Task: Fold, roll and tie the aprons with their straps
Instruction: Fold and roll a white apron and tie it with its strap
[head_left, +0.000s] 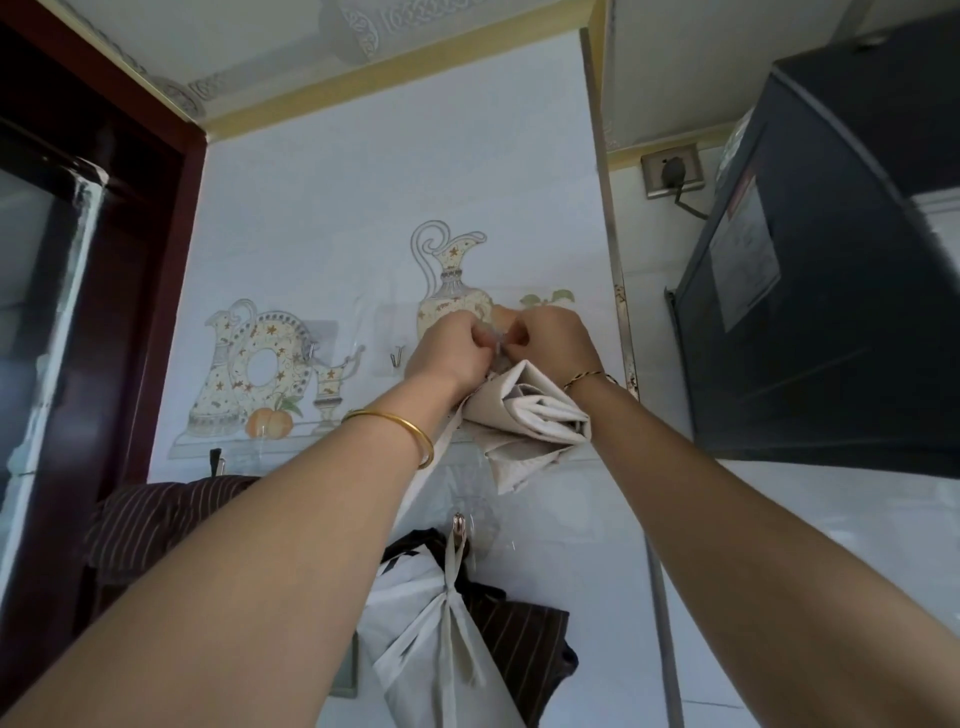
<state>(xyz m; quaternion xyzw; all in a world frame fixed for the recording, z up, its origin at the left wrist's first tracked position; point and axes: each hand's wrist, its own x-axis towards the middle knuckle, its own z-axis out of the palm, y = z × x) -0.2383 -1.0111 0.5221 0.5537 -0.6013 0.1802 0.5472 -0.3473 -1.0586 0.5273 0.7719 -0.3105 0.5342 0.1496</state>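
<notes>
Left hand (451, 356), right hand (555, 340) pinching small pale piece (497, 340), hard to identify; rolled beige apron (524, 415) hanging between wrists, top hidden.

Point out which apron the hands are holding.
The rolled cream apron, gripped by the left hand and right hand. The white apron hangs from a lower hook; the brown striped apron lies untouched at left.

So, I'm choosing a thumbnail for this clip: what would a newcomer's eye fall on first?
The left hand and right hand meet high against the tiled wall, fingers pinching the top of a rolled beige apron that hangs between the wrists. Below it, a white apron hangs by its strap from a hook, and painted jug tiles sit to the left.
</notes>
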